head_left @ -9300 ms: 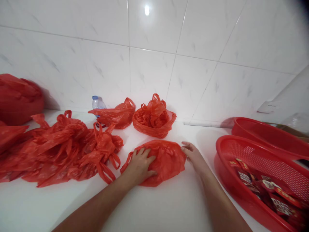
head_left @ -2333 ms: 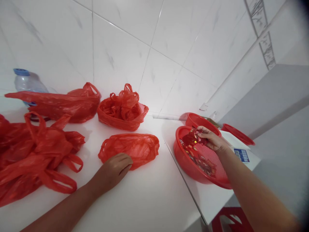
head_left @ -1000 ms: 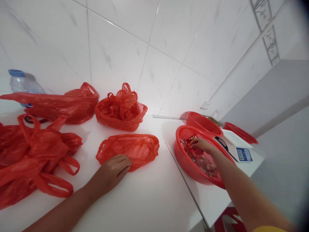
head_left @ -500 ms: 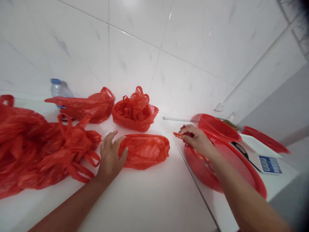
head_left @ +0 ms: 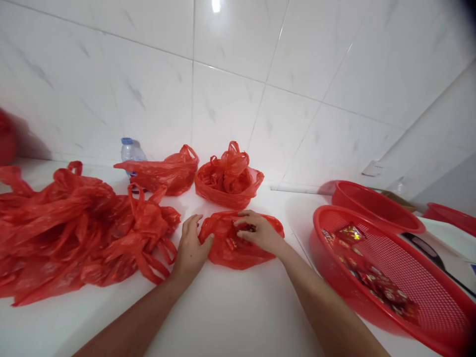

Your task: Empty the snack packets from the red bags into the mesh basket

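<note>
A red plastic bag (head_left: 223,258) lies with its mouth spread wide on the white table in front of me. My left hand (head_left: 191,248) rests at its left rim, thumb and fingers apart, holding nothing. Inside the bag mouth, my right hand (head_left: 258,230) has its fingers curled around small shiny red packets, partly hidden by the hand. Another small red packet (head_left: 231,243) shows in the bag just left of those fingertips. To the right, a red perforated basket (head_left: 420,263) holds several similar red packets (head_left: 375,280) along its near left side.
A large heap of red plastic bags (head_left: 74,233) covers the left. Behind stand a blue-capped bottle (head_left: 128,151), a red bag (head_left: 167,171) and an open bag stuffed with others (head_left: 226,193). At right are another red basket (head_left: 375,203) and a black-handled utensil (head_left: 426,248).
My right hand has moved left from the basket's edge into the open bag with the red packets. My left hand stays by the bag's left rim. The view has turned slightly.
</note>
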The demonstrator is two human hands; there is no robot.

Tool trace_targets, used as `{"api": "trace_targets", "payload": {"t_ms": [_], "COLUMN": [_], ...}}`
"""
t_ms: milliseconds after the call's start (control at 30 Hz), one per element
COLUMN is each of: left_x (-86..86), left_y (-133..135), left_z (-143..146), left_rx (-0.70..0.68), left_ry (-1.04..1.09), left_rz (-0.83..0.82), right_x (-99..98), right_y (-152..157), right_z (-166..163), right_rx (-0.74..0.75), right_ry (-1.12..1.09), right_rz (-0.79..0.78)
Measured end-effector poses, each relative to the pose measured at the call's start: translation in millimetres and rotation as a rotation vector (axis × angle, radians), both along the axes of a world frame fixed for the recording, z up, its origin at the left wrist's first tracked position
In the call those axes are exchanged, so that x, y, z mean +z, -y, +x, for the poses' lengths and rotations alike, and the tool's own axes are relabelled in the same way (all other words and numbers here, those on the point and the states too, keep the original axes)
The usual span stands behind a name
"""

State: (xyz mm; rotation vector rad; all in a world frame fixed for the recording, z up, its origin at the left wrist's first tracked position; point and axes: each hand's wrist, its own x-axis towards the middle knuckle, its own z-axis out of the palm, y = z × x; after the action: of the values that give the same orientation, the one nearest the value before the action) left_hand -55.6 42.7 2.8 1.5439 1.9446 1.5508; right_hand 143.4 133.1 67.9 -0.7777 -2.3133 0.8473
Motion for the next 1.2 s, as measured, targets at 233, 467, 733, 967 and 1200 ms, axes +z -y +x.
{"api": "trace_targets", "payload": {"t_ms": [233,467,733,967,1200], "left_x": [4.1,5.0,7.8,35.9,74.6], "left_y": [1,-3,-2,-7,-5], "left_z": [0,3,9,-1,-8], "left_rx": [0.006,-0.010,-0.153,-0.145,-0.078], "left_ry": [0.033,0.326,0.790,0.906,0.865], "left_rz": [-0.045,-0.127,-0.039,0.182,0.361], "right_x": [-25.3,-50.1,-44.4,-25.9,-20.3], "right_y": [-16,-17,-21,-19,-12], "right_z": [47,90,97,85,88], "right_rx": [-0.610,-0.734,-0.516,-0.527,-0.487], "right_ry": [-0.256,-0.032,-0.259,-0.821,-0.762], "right_rz": [0.271,0.017,-0.581,-0.576,-0.458]}}
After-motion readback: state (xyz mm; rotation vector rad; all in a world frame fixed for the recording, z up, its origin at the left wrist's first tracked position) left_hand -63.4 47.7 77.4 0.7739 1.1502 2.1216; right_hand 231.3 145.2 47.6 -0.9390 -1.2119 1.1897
